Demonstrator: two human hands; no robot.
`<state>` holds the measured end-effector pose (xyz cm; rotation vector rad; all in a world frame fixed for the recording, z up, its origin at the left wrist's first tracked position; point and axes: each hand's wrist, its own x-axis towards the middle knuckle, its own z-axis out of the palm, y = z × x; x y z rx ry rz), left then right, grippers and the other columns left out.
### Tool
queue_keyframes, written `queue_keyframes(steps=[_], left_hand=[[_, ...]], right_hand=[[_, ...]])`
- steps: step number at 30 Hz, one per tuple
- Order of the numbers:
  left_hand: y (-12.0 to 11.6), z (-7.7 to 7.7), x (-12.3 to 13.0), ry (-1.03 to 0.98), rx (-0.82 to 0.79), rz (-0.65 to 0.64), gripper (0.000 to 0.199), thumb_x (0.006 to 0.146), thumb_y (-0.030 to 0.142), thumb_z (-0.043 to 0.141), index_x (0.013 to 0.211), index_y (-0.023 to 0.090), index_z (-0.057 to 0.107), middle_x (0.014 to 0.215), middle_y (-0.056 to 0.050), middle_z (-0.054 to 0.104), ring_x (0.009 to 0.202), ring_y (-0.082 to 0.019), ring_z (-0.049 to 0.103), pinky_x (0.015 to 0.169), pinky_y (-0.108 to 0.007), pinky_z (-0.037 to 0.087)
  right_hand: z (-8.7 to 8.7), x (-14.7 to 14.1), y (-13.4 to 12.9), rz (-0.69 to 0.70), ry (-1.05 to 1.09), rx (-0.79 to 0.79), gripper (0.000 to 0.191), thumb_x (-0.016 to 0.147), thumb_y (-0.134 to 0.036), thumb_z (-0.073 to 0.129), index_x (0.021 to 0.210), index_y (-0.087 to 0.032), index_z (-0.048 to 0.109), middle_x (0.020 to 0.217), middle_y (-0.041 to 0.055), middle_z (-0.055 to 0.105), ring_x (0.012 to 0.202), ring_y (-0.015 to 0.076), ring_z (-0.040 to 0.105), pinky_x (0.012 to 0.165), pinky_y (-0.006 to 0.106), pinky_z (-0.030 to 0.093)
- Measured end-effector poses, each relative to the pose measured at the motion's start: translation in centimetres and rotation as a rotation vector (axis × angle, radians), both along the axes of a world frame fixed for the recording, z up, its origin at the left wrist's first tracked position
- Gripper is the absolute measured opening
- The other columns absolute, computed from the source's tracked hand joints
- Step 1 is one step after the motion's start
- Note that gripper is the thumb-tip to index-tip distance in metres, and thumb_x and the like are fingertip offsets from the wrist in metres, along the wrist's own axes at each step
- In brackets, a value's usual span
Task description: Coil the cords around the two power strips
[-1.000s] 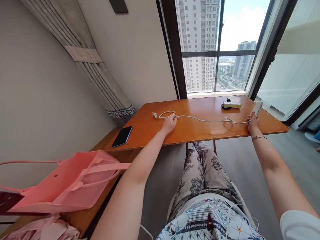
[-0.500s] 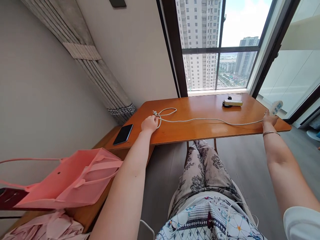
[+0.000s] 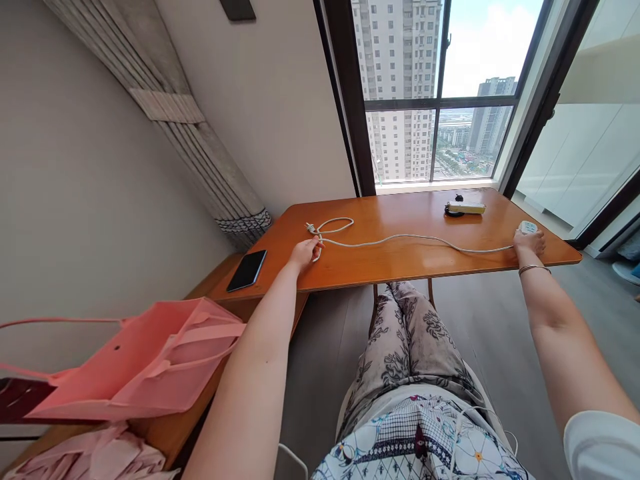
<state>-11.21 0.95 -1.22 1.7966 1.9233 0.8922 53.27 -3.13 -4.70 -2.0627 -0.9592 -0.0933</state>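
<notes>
A white power strip [image 3: 528, 227] is in my right hand [image 3: 530, 243], whose fingers wrap round it over the right end of the wooden table [image 3: 390, 260]. From it a white power cord [image 3: 400, 237] runs leftward across the tabletop. At the table's left part, my left hand [image 3: 305, 253] pinches the cord close to where it loops. The cord's plug [image 3: 311, 228] lies just beyond my left fingers. Much of the strip is hidden by my right hand.
A black phone [image 3: 247, 270] lies at the table's left edge. Towards the back right sits a second, yellowish power strip [image 3: 466, 208] with a black cord. A pink bag [image 3: 150, 360] stands at the lower left. Behind the table is a window [image 3: 440, 103].
My right hand has moved left and lower with the power strip, from past the table's right end to over the tabletop. My left hand has turned slightly and shifted a little right.
</notes>
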Motion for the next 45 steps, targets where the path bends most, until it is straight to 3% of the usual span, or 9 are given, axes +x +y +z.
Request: queue_keyframes(steps=[3,9,14,17,21,27,32,38,45], left_hand=[[-0.1,0.2,0.3,0.098,-0.010,-0.037,0.050,0.091,0.058,0.036,0.073,0.021,0.064,0.061,-0.007,0.063,0.070,-0.024,0.065,0.071,-0.034,0.050],[-0.4,0.1,0.3,0.338,-0.042,0.004,0.047,0.083,0.064,0.048,0.074,0.022,0.066,0.090,-0.017,0.074,0.101,-0.039,0.067,0.082,-0.043,0.048],[-0.6,-0.5,0.1,0.640,-0.105,0.063,0.056,0.093,0.059,0.030,0.094,0.019,0.070,0.106,-0.023,0.074,0.104,-0.041,0.067,0.083,-0.048,0.049],[-0.5,-1.0,0.0,0.689,-0.090,0.078,0.059,0.096,0.053,0.024,0.102,0.017,0.070,0.108,-0.024,0.073,0.106,-0.041,0.067,0.085,-0.049,0.049],[-0.5,-1.8,-0.6,0.748,-0.056,0.174,0.057,0.095,0.049,0.030,0.108,0.010,0.069,0.114,-0.030,0.069,0.113,-0.043,0.062,0.090,-0.052,0.047],[-0.2,-1.8,-0.5,0.776,0.091,0.185,0.043,0.093,0.039,0.042,0.113,0.010,0.067,0.118,-0.028,0.066,0.118,-0.042,0.055,0.100,-0.056,0.039],[0.9,-0.6,4.0,0.592,0.297,0.076,0.040,0.092,0.026,0.041,0.125,0.013,0.061,0.130,-0.022,0.061,0.125,-0.038,0.051,0.107,-0.054,0.033],[0.8,-1.3,10.6,0.496,0.365,-0.233,0.035,0.091,0.031,0.048,0.121,0.018,0.062,0.128,-0.016,0.063,0.122,-0.034,0.053,0.107,-0.049,0.035],[1.0,-2.6,12.8,0.362,0.344,-0.274,0.029,0.095,0.033,0.046,0.115,0.020,0.062,0.127,-0.014,0.064,0.120,-0.032,0.056,0.104,-0.048,0.039]], right_hand=[[-0.2,-1.9,-0.3,-0.075,-0.001,0.018,0.053,0.088,-0.036,0.054,0.133,-0.007,0.050,0.142,0.0314,0.045,0.138,0.0410,0.035,0.111,0.061,0.027],[0.3,-4.6,-2.1,0.641,-0.311,-0.034,0.031,0.083,-0.036,0.059,0.109,-0.021,0.070,0.120,0.0102,0.068,0.124,0.0299,0.054,0.111,0.049,0.036],[0.7,-5.4,-3.0,0.926,-0.463,-0.267,0.025,0.086,-0.040,0.062,0.099,-0.024,0.076,0.113,0.0074,0.072,0.115,0.0283,0.058,0.106,0.044,0.042],[0.7,-5.7,-2.8,0.863,-0.553,-0.307,0.026,0.091,-0.037,0.056,0.093,-0.024,0.078,0.108,0.0081,0.073,0.112,0.0280,0.058,0.102,0.043,0.043],[0.6,-5.7,-2.3,0.643,-0.656,-0.313,0.033,0.094,-0.038,0.053,0.104,-0.021,0.079,0.111,0.0130,0.069,0.108,0.0297,0.057,0.095,0.042,0.044],[0.4,-5.2,-1.0,0.566,-0.432,-0.422,0.039,0.097,-0.044,0.045,0.109,-0.024,0.077,0.117,0.0080,0.069,0.098,0.0241,0.063,0.080,0.033,0.048],[1.8,-7.0,2.1,0.497,-0.366,-0.278,0.036,0.097,-0.037,0.046,0.111,-0.020,0.075,0.116,0.0102,0.070,0.101,0.0249,0.063,0.085,0.034,0.049],[2.6,-11.4,6.3,0.513,-0.390,-0.343,0.042,0.093,-0.032,0.053,0.129,-0.015,0.064,0.138,0.0154,0.058,0.121,0.0291,0.056,0.102,0.039,0.044],[1.9,-13.3,9.8,0.466,-0.387,-0.431,0.045,0.092,-0.036,0.057,0.130,-0.011,0.060,0.139,0.0219,0.055,0.129,0.0356,0.050,0.105,0.050,0.042]])
